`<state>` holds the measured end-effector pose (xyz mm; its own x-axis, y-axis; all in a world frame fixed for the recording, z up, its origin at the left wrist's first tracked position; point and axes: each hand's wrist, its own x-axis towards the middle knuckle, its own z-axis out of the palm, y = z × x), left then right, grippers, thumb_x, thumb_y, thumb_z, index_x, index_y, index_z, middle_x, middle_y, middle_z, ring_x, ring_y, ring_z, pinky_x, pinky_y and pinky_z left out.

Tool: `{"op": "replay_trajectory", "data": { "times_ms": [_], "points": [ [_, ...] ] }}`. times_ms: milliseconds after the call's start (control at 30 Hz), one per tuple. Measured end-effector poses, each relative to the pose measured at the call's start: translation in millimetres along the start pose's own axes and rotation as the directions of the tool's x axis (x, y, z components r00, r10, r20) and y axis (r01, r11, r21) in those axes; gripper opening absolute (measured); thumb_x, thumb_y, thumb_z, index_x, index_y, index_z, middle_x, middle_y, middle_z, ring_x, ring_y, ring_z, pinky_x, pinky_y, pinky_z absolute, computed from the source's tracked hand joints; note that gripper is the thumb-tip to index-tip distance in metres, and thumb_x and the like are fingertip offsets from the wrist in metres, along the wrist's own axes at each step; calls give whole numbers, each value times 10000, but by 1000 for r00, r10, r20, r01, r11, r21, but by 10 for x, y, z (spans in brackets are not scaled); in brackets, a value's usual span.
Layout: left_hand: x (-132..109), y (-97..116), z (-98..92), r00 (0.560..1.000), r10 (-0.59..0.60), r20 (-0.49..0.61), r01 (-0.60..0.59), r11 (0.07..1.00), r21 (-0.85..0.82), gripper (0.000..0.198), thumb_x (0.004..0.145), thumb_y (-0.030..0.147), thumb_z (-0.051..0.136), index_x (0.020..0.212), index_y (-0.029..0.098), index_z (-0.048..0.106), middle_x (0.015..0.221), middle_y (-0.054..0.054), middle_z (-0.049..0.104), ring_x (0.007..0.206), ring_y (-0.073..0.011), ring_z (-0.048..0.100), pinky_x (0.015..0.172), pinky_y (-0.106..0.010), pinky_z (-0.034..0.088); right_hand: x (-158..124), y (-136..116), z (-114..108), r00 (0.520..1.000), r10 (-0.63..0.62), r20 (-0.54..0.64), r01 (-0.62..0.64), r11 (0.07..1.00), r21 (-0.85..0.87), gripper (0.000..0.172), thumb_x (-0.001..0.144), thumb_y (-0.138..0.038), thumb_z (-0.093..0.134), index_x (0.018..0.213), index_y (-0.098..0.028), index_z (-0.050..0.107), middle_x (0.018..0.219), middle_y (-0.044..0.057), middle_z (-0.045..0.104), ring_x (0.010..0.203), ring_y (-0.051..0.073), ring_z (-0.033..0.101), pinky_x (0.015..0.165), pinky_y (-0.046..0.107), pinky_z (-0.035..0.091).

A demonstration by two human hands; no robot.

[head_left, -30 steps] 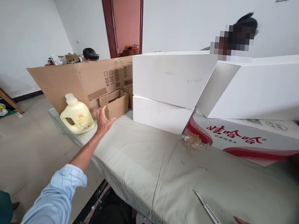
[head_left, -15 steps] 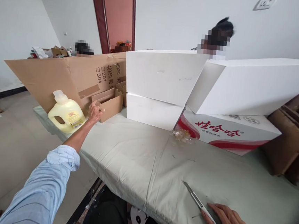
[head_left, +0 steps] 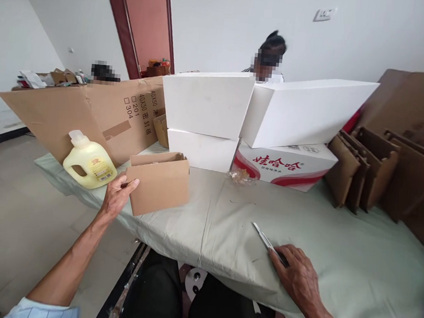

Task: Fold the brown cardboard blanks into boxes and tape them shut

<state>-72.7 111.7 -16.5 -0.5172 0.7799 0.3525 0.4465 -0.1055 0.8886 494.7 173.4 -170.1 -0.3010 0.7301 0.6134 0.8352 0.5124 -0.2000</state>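
Note:
My left hand (head_left: 116, 197) grips the left end of a small open brown cardboard box (head_left: 160, 184), held just above the cloth-covered table (head_left: 337, 254). A pale yellow jug with a white cap (head_left: 87, 164) stands just to the left of that box. My right hand (head_left: 296, 275) lies near the table's front edge with its fingers closed over the handle of a slim utility knife (head_left: 264, 240), whose blade points away to the left.
White boxes (head_left: 205, 104) are stacked on a red-and-white printed carton (head_left: 289, 166) at the back. A large flattened carton (head_left: 89, 116) leans at the left, folded brown boxes (head_left: 367, 167) at the right. Two people are behind the boxes. A doorway (head_left: 142, 24) opens at the back left.
My left hand reached the small cardboard box, took hold of it and drew it toward me. My right hand closed over the knife. The view swung to the right.

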Motion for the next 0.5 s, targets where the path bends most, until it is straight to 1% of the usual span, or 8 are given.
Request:
{"op": "replay_trajectory", "data": {
  "times_ms": [67,133,200,267,333,400,433,500],
  "points": [
    [-143,107,54,998,-50,49,55,992,-112,528,785,660,804,1047,203,794,1037,-61,803,1016,-271,703,893,-358,582,9,-40,-2,999,37,-1,-37,999,-17,523,1123,-605,453,947,-220,759,937,140,757,872,293,728,776,426,568],
    [-245,206,132,989,-92,112,113,972,-204,635,741,710,834,1096,185,792,1079,-77,822,1068,-277,711,935,-366,581,33,-145,-21,998,52,-28,-53,999,-3,532,1112,-631,466,1194,-190,752,1105,176,758,979,320,746,836,451,609],
    [-327,287,230,971,-138,194,186,947,-260,705,694,747,859,1090,168,795,1074,-97,833,1063,-286,729,925,-373,586,70,-329,-69,998,41,-49,-38,998,50,615,1089,-633,541,1494,-176,614,1323,215,705,1100,340,745,908,482,635],
    [-401,343,342,939,-186,289,268,923,-276,722,658,761,878,1049,159,801,1048,-114,840,1005,-291,750,859,-371,591,107,-573,-146,999,-10,-39,15,992,122,772,1055,-593,647,1685,-213,412,1521,238,603,1210,353,728,994,514,636],
    [-471,371,458,894,-228,386,343,902,-260,704,637,744,901,1017,159,805,1031,-126,845,950,-295,767,792,-361,588,129,-824,-244,996,-88,-13,88,982,169,914,1025,-529,730,1765,-269,261,1661,240,492,1350,378,675,1084,552,610],
    [-531,375,561,848,-258,462,397,888,-233,693,629,732,916,1011,164,806,1024,-130,848,934,-302,781,756,-351,581,127,-1026,-346,985,-170,27,162,969,188,993,1011,-493,768,1792,-311,184,1719,225,443,1474,405,592,1145,589,575],
    [-556,369,603,831,-268,488,415,883,-221,701,628,738,916,1018,166,805,1026,-131,849,943,-308,786,748,-347,579,116,-1098,-393,978,-204,52,190,961,200,1012,1010,-499,772,1798,-327,162,1719,217,450,1493,411,576,1155,598,566],
    [-597,347,666,810,-278,517,434,877,-208,739,626,767,903,1050,171,800,1051,-134,851,985,-325,794,746,-347,581,76,-1184,-470,965,-245,97,213,941,262,1023,1014,-556,757,1803,-347,141,1671,208,512,1389,390,655,1112,574,594]
  ]
}}
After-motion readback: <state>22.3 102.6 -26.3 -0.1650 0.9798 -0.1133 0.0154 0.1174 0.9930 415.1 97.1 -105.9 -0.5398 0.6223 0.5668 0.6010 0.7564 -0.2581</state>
